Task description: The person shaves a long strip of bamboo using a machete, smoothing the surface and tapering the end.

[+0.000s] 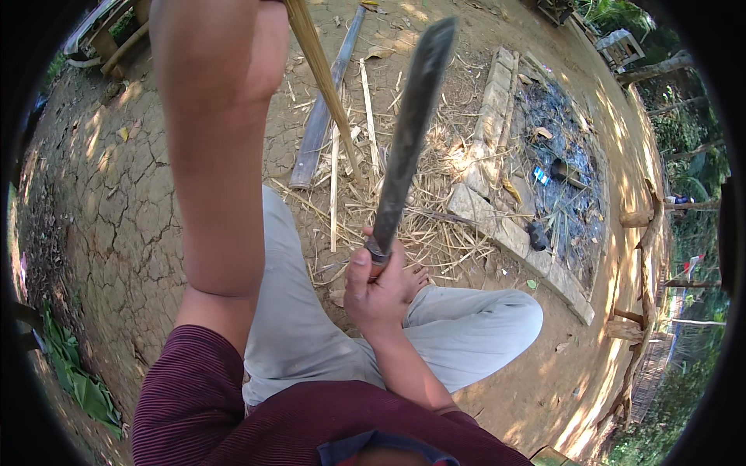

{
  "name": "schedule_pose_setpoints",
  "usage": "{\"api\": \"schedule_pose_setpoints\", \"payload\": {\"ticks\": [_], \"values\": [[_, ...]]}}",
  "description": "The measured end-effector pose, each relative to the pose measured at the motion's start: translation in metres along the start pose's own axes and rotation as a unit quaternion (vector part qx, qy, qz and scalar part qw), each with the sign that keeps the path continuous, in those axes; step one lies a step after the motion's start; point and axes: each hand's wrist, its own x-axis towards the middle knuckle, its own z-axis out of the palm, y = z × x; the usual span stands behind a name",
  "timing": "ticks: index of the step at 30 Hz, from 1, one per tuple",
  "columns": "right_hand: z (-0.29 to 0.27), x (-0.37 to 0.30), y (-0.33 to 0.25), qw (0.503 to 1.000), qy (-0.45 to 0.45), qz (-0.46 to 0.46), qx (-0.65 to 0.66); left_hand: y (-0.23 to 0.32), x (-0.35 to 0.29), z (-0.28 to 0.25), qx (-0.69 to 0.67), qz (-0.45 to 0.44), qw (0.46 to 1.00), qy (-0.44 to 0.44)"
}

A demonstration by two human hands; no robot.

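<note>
Two hands busy here: the right hand (378,289) is wrapped tight around the handle of a long dark machete (407,132), blade pointing up and away over the ground. The left hand (233,46) is raised close to the camera, closed on a yellowish bamboo strip (322,85) that slants down toward a pile of bamboo shavings (404,225) (dry cracked dirt all around). A grey plank (322,116) lies just beyond.
</note>
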Motion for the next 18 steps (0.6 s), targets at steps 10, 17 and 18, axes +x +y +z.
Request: {"api": "schedule_pose_setpoints", "payload": {"ticks": [10,17,18], "values": [[0.005,-0.007,-0.012,0.996,-0.003,0.089,-0.021,-0.007,-0.005,-0.012,-0.035,0.033,0.993,-0.107],[0.019,-0.015,0.014,0.997,0.025,0.018,-0.075,0.011,-0.025,0.017,-0.095,-0.012,0.994,-0.056],[0.018,-0.014,0.029,0.993,0.013,0.046,-0.111,0.010,-0.029,0.020,-0.077,0.009,0.995,-0.057]]}}
